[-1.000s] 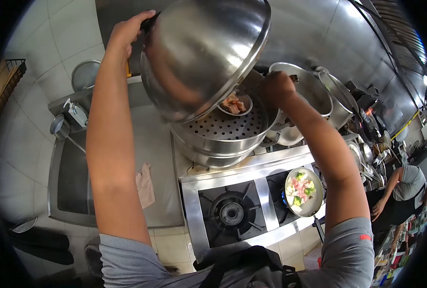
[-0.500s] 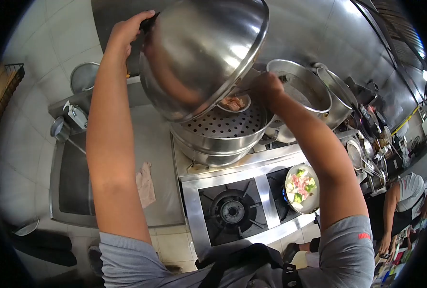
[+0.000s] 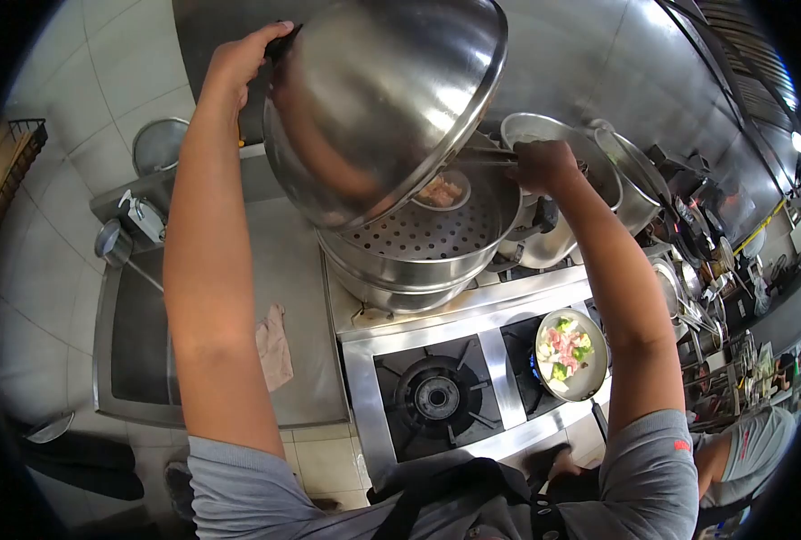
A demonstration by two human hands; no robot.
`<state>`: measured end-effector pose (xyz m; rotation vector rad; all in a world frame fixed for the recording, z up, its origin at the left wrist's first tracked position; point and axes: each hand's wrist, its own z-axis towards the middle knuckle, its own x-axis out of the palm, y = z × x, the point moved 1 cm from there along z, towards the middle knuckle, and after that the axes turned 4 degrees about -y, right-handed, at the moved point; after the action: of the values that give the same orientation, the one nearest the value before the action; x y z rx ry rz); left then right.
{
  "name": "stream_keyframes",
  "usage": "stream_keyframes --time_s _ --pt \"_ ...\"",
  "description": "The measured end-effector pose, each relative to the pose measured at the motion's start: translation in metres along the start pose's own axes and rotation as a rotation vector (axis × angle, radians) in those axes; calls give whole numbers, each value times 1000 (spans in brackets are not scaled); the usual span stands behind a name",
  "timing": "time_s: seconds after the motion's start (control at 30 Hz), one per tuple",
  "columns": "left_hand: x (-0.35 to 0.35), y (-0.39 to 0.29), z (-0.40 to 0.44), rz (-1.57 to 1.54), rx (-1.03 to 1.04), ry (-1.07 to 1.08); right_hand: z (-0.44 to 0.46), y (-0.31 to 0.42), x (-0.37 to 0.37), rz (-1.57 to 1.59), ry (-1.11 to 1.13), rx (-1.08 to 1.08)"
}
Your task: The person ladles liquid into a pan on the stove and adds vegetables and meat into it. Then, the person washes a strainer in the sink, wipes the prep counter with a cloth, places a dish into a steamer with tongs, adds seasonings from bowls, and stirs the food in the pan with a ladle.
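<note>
My left hand (image 3: 245, 61) grips the black handle of a large domed steel lid (image 3: 378, 99), which it holds up and tilted over the steamer pot (image 3: 400, 283). Under the lid, a perforated steamer tray (image 3: 400, 236) shows, and a small bowl (image 3: 454, 205) of pinkish-orange food sits on it. My right hand (image 3: 546, 167) is closed around what look like metal tongs (image 3: 488, 156), above the right rim of the steamer. The tongs point left, toward the bowl, and their tips are hidden behind the lid.
Two tall pots (image 3: 570, 135) stand right of the steamer. A frying pan (image 3: 591, 382) with broccoli and pink pieces sits over a lit blue flame. An unlit burner (image 3: 436, 397) is in front. A sink (image 3: 135, 342) and a cloth (image 3: 274, 346) lie left. Another person (image 3: 751, 450) is at lower right.
My right hand has moved right and away from the bowl, bringing the metal tool into clearer view. The lid stays nearly still in my left hand. The person at right has shifted.
</note>
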<state>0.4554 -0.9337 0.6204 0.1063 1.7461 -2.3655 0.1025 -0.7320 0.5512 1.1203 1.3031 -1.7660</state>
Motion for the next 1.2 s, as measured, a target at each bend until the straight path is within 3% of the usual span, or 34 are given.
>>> stream_keyframes --time_s 0.17,0.23,0.3,0.37,0.57,0.63,0.67,0.7,0.77,0.83,1.0,1.13,1.2 --pt "2 -16 -16 -46 2 61 -35 -18 -7 187 -86 169" --pt "5 -20 -27 -66 20 47 -39 -22 23 315 -178 250" --pt "14 -24 -25 -59 20 43 -51 -21 33 237 -166 112" --pt "21 -20 -10 -38 -3 29 -74 -28 35 430 -296 111" --pt "42 -33 -21 -5 38 47 -149 -48 48 1376 20 484" --pt "46 -37 -24 -10 43 87 -169 -37 60 1450 -15 475" --pt "48 -38 -22 -4 47 85 -175 -32 60 1375 2 462" --pt "49 -36 -19 4 49 79 -176 -22 68 1309 -150 376" --pt "48 -33 -13 11 39 63 -178 2 66 965 -377 405" --pt "46 -30 -9 -5 16 46 -175 24 60 845 -529 420" --pt "34 -35 -21 27 11 35 -148 51 78 595 -248 390" --pt "33 -32 -21 70 17 -1 -148 48 69 553 -413 365" --pt "37 -30 -10 62 2 38 -140 47 83 489 -374 310"
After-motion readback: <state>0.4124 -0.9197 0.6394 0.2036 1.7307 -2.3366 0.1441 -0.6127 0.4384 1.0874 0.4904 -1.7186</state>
